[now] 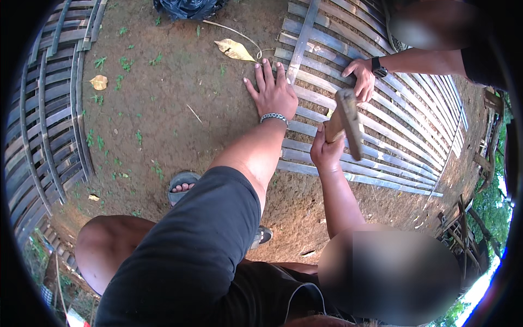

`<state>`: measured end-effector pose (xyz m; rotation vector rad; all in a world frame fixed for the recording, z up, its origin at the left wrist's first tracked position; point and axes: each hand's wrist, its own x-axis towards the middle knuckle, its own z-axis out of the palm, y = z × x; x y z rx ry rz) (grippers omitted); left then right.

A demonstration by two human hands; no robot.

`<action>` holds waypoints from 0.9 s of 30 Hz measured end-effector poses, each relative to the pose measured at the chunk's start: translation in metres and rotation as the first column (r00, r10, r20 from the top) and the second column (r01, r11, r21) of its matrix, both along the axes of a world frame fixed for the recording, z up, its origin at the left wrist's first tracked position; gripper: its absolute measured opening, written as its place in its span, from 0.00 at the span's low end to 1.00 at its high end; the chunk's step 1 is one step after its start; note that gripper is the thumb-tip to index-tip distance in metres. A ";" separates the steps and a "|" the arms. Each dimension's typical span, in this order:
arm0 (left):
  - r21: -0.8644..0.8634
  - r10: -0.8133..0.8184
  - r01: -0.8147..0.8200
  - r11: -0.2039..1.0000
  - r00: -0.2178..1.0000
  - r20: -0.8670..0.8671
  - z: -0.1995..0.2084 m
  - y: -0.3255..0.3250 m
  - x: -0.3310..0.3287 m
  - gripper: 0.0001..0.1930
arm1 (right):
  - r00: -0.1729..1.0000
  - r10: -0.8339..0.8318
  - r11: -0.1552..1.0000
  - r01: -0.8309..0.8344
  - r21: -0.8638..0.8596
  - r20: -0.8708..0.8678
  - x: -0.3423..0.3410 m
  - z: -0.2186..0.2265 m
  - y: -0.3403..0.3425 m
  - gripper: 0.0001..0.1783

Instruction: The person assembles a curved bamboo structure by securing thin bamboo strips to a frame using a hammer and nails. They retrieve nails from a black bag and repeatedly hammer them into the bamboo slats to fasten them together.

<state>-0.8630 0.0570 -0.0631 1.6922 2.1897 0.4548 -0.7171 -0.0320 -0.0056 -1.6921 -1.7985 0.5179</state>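
Note:
My left hand [272, 92], with a chain bracelet at its wrist, has its fingers spread over the left edge of a bamboo slat panel [381, 114] and the bare ground beside it. A curled yellow leaf [234, 49] lies just past its fingertips. To the right, my right hand [328, 148] is closed around a worn hammer-like wooden tool [348, 122], raised above the slats. Its head partly hides the panel and comes close to a co-worker's hand [360, 79], which wears a dark watch and reaches in from the upper right to rest on the slats.
Another slatted bamboo panel [52, 109] stands along the left side. A black plastic bag [190, 8] sits at the top. Below my left arm is a sandalled foot [184, 186]. Branches and logs [487, 147] lie at the far right.

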 end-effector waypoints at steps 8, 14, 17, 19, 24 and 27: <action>0.019 -0.009 0.009 1.000 1.000 -0.007 -0.001 0.009 -0.005 0.29 | 0.999 0.007 0.989 -0.002 -0.151 0.034 -0.012 0.015 0.010 0.23; 0.029 0.002 -0.001 1.000 1.000 -0.013 0.001 0.003 -0.002 0.29 | 0.966 -0.014 0.860 0.143 -0.489 0.258 -0.011 0.006 0.028 0.21; 0.025 -0.008 0.008 1.000 1.000 -0.016 0.002 0.005 -0.002 0.29 | 0.993 -0.057 0.973 0.079 -0.218 0.103 -0.019 0.028 0.022 0.22; 0.023 -0.010 0.010 1.000 1.000 -0.013 0.003 0.003 -0.002 0.29 | 1.000 -0.018 0.996 0.020 -0.082 0.018 -0.016 0.020 0.017 0.22; 0.002 -0.007 0.007 1.000 1.000 0.015 0.003 0.001 0.001 0.30 | 0.973 -0.007 0.920 0.097 -0.379 0.231 -0.003 -0.009 0.020 0.23; 0.012 -0.003 0.003 1.000 1.000 -0.021 0.000 0.007 -0.008 0.31 | 0.996 -0.015 0.979 0.032 -0.200 0.086 -0.017 0.016 0.023 0.24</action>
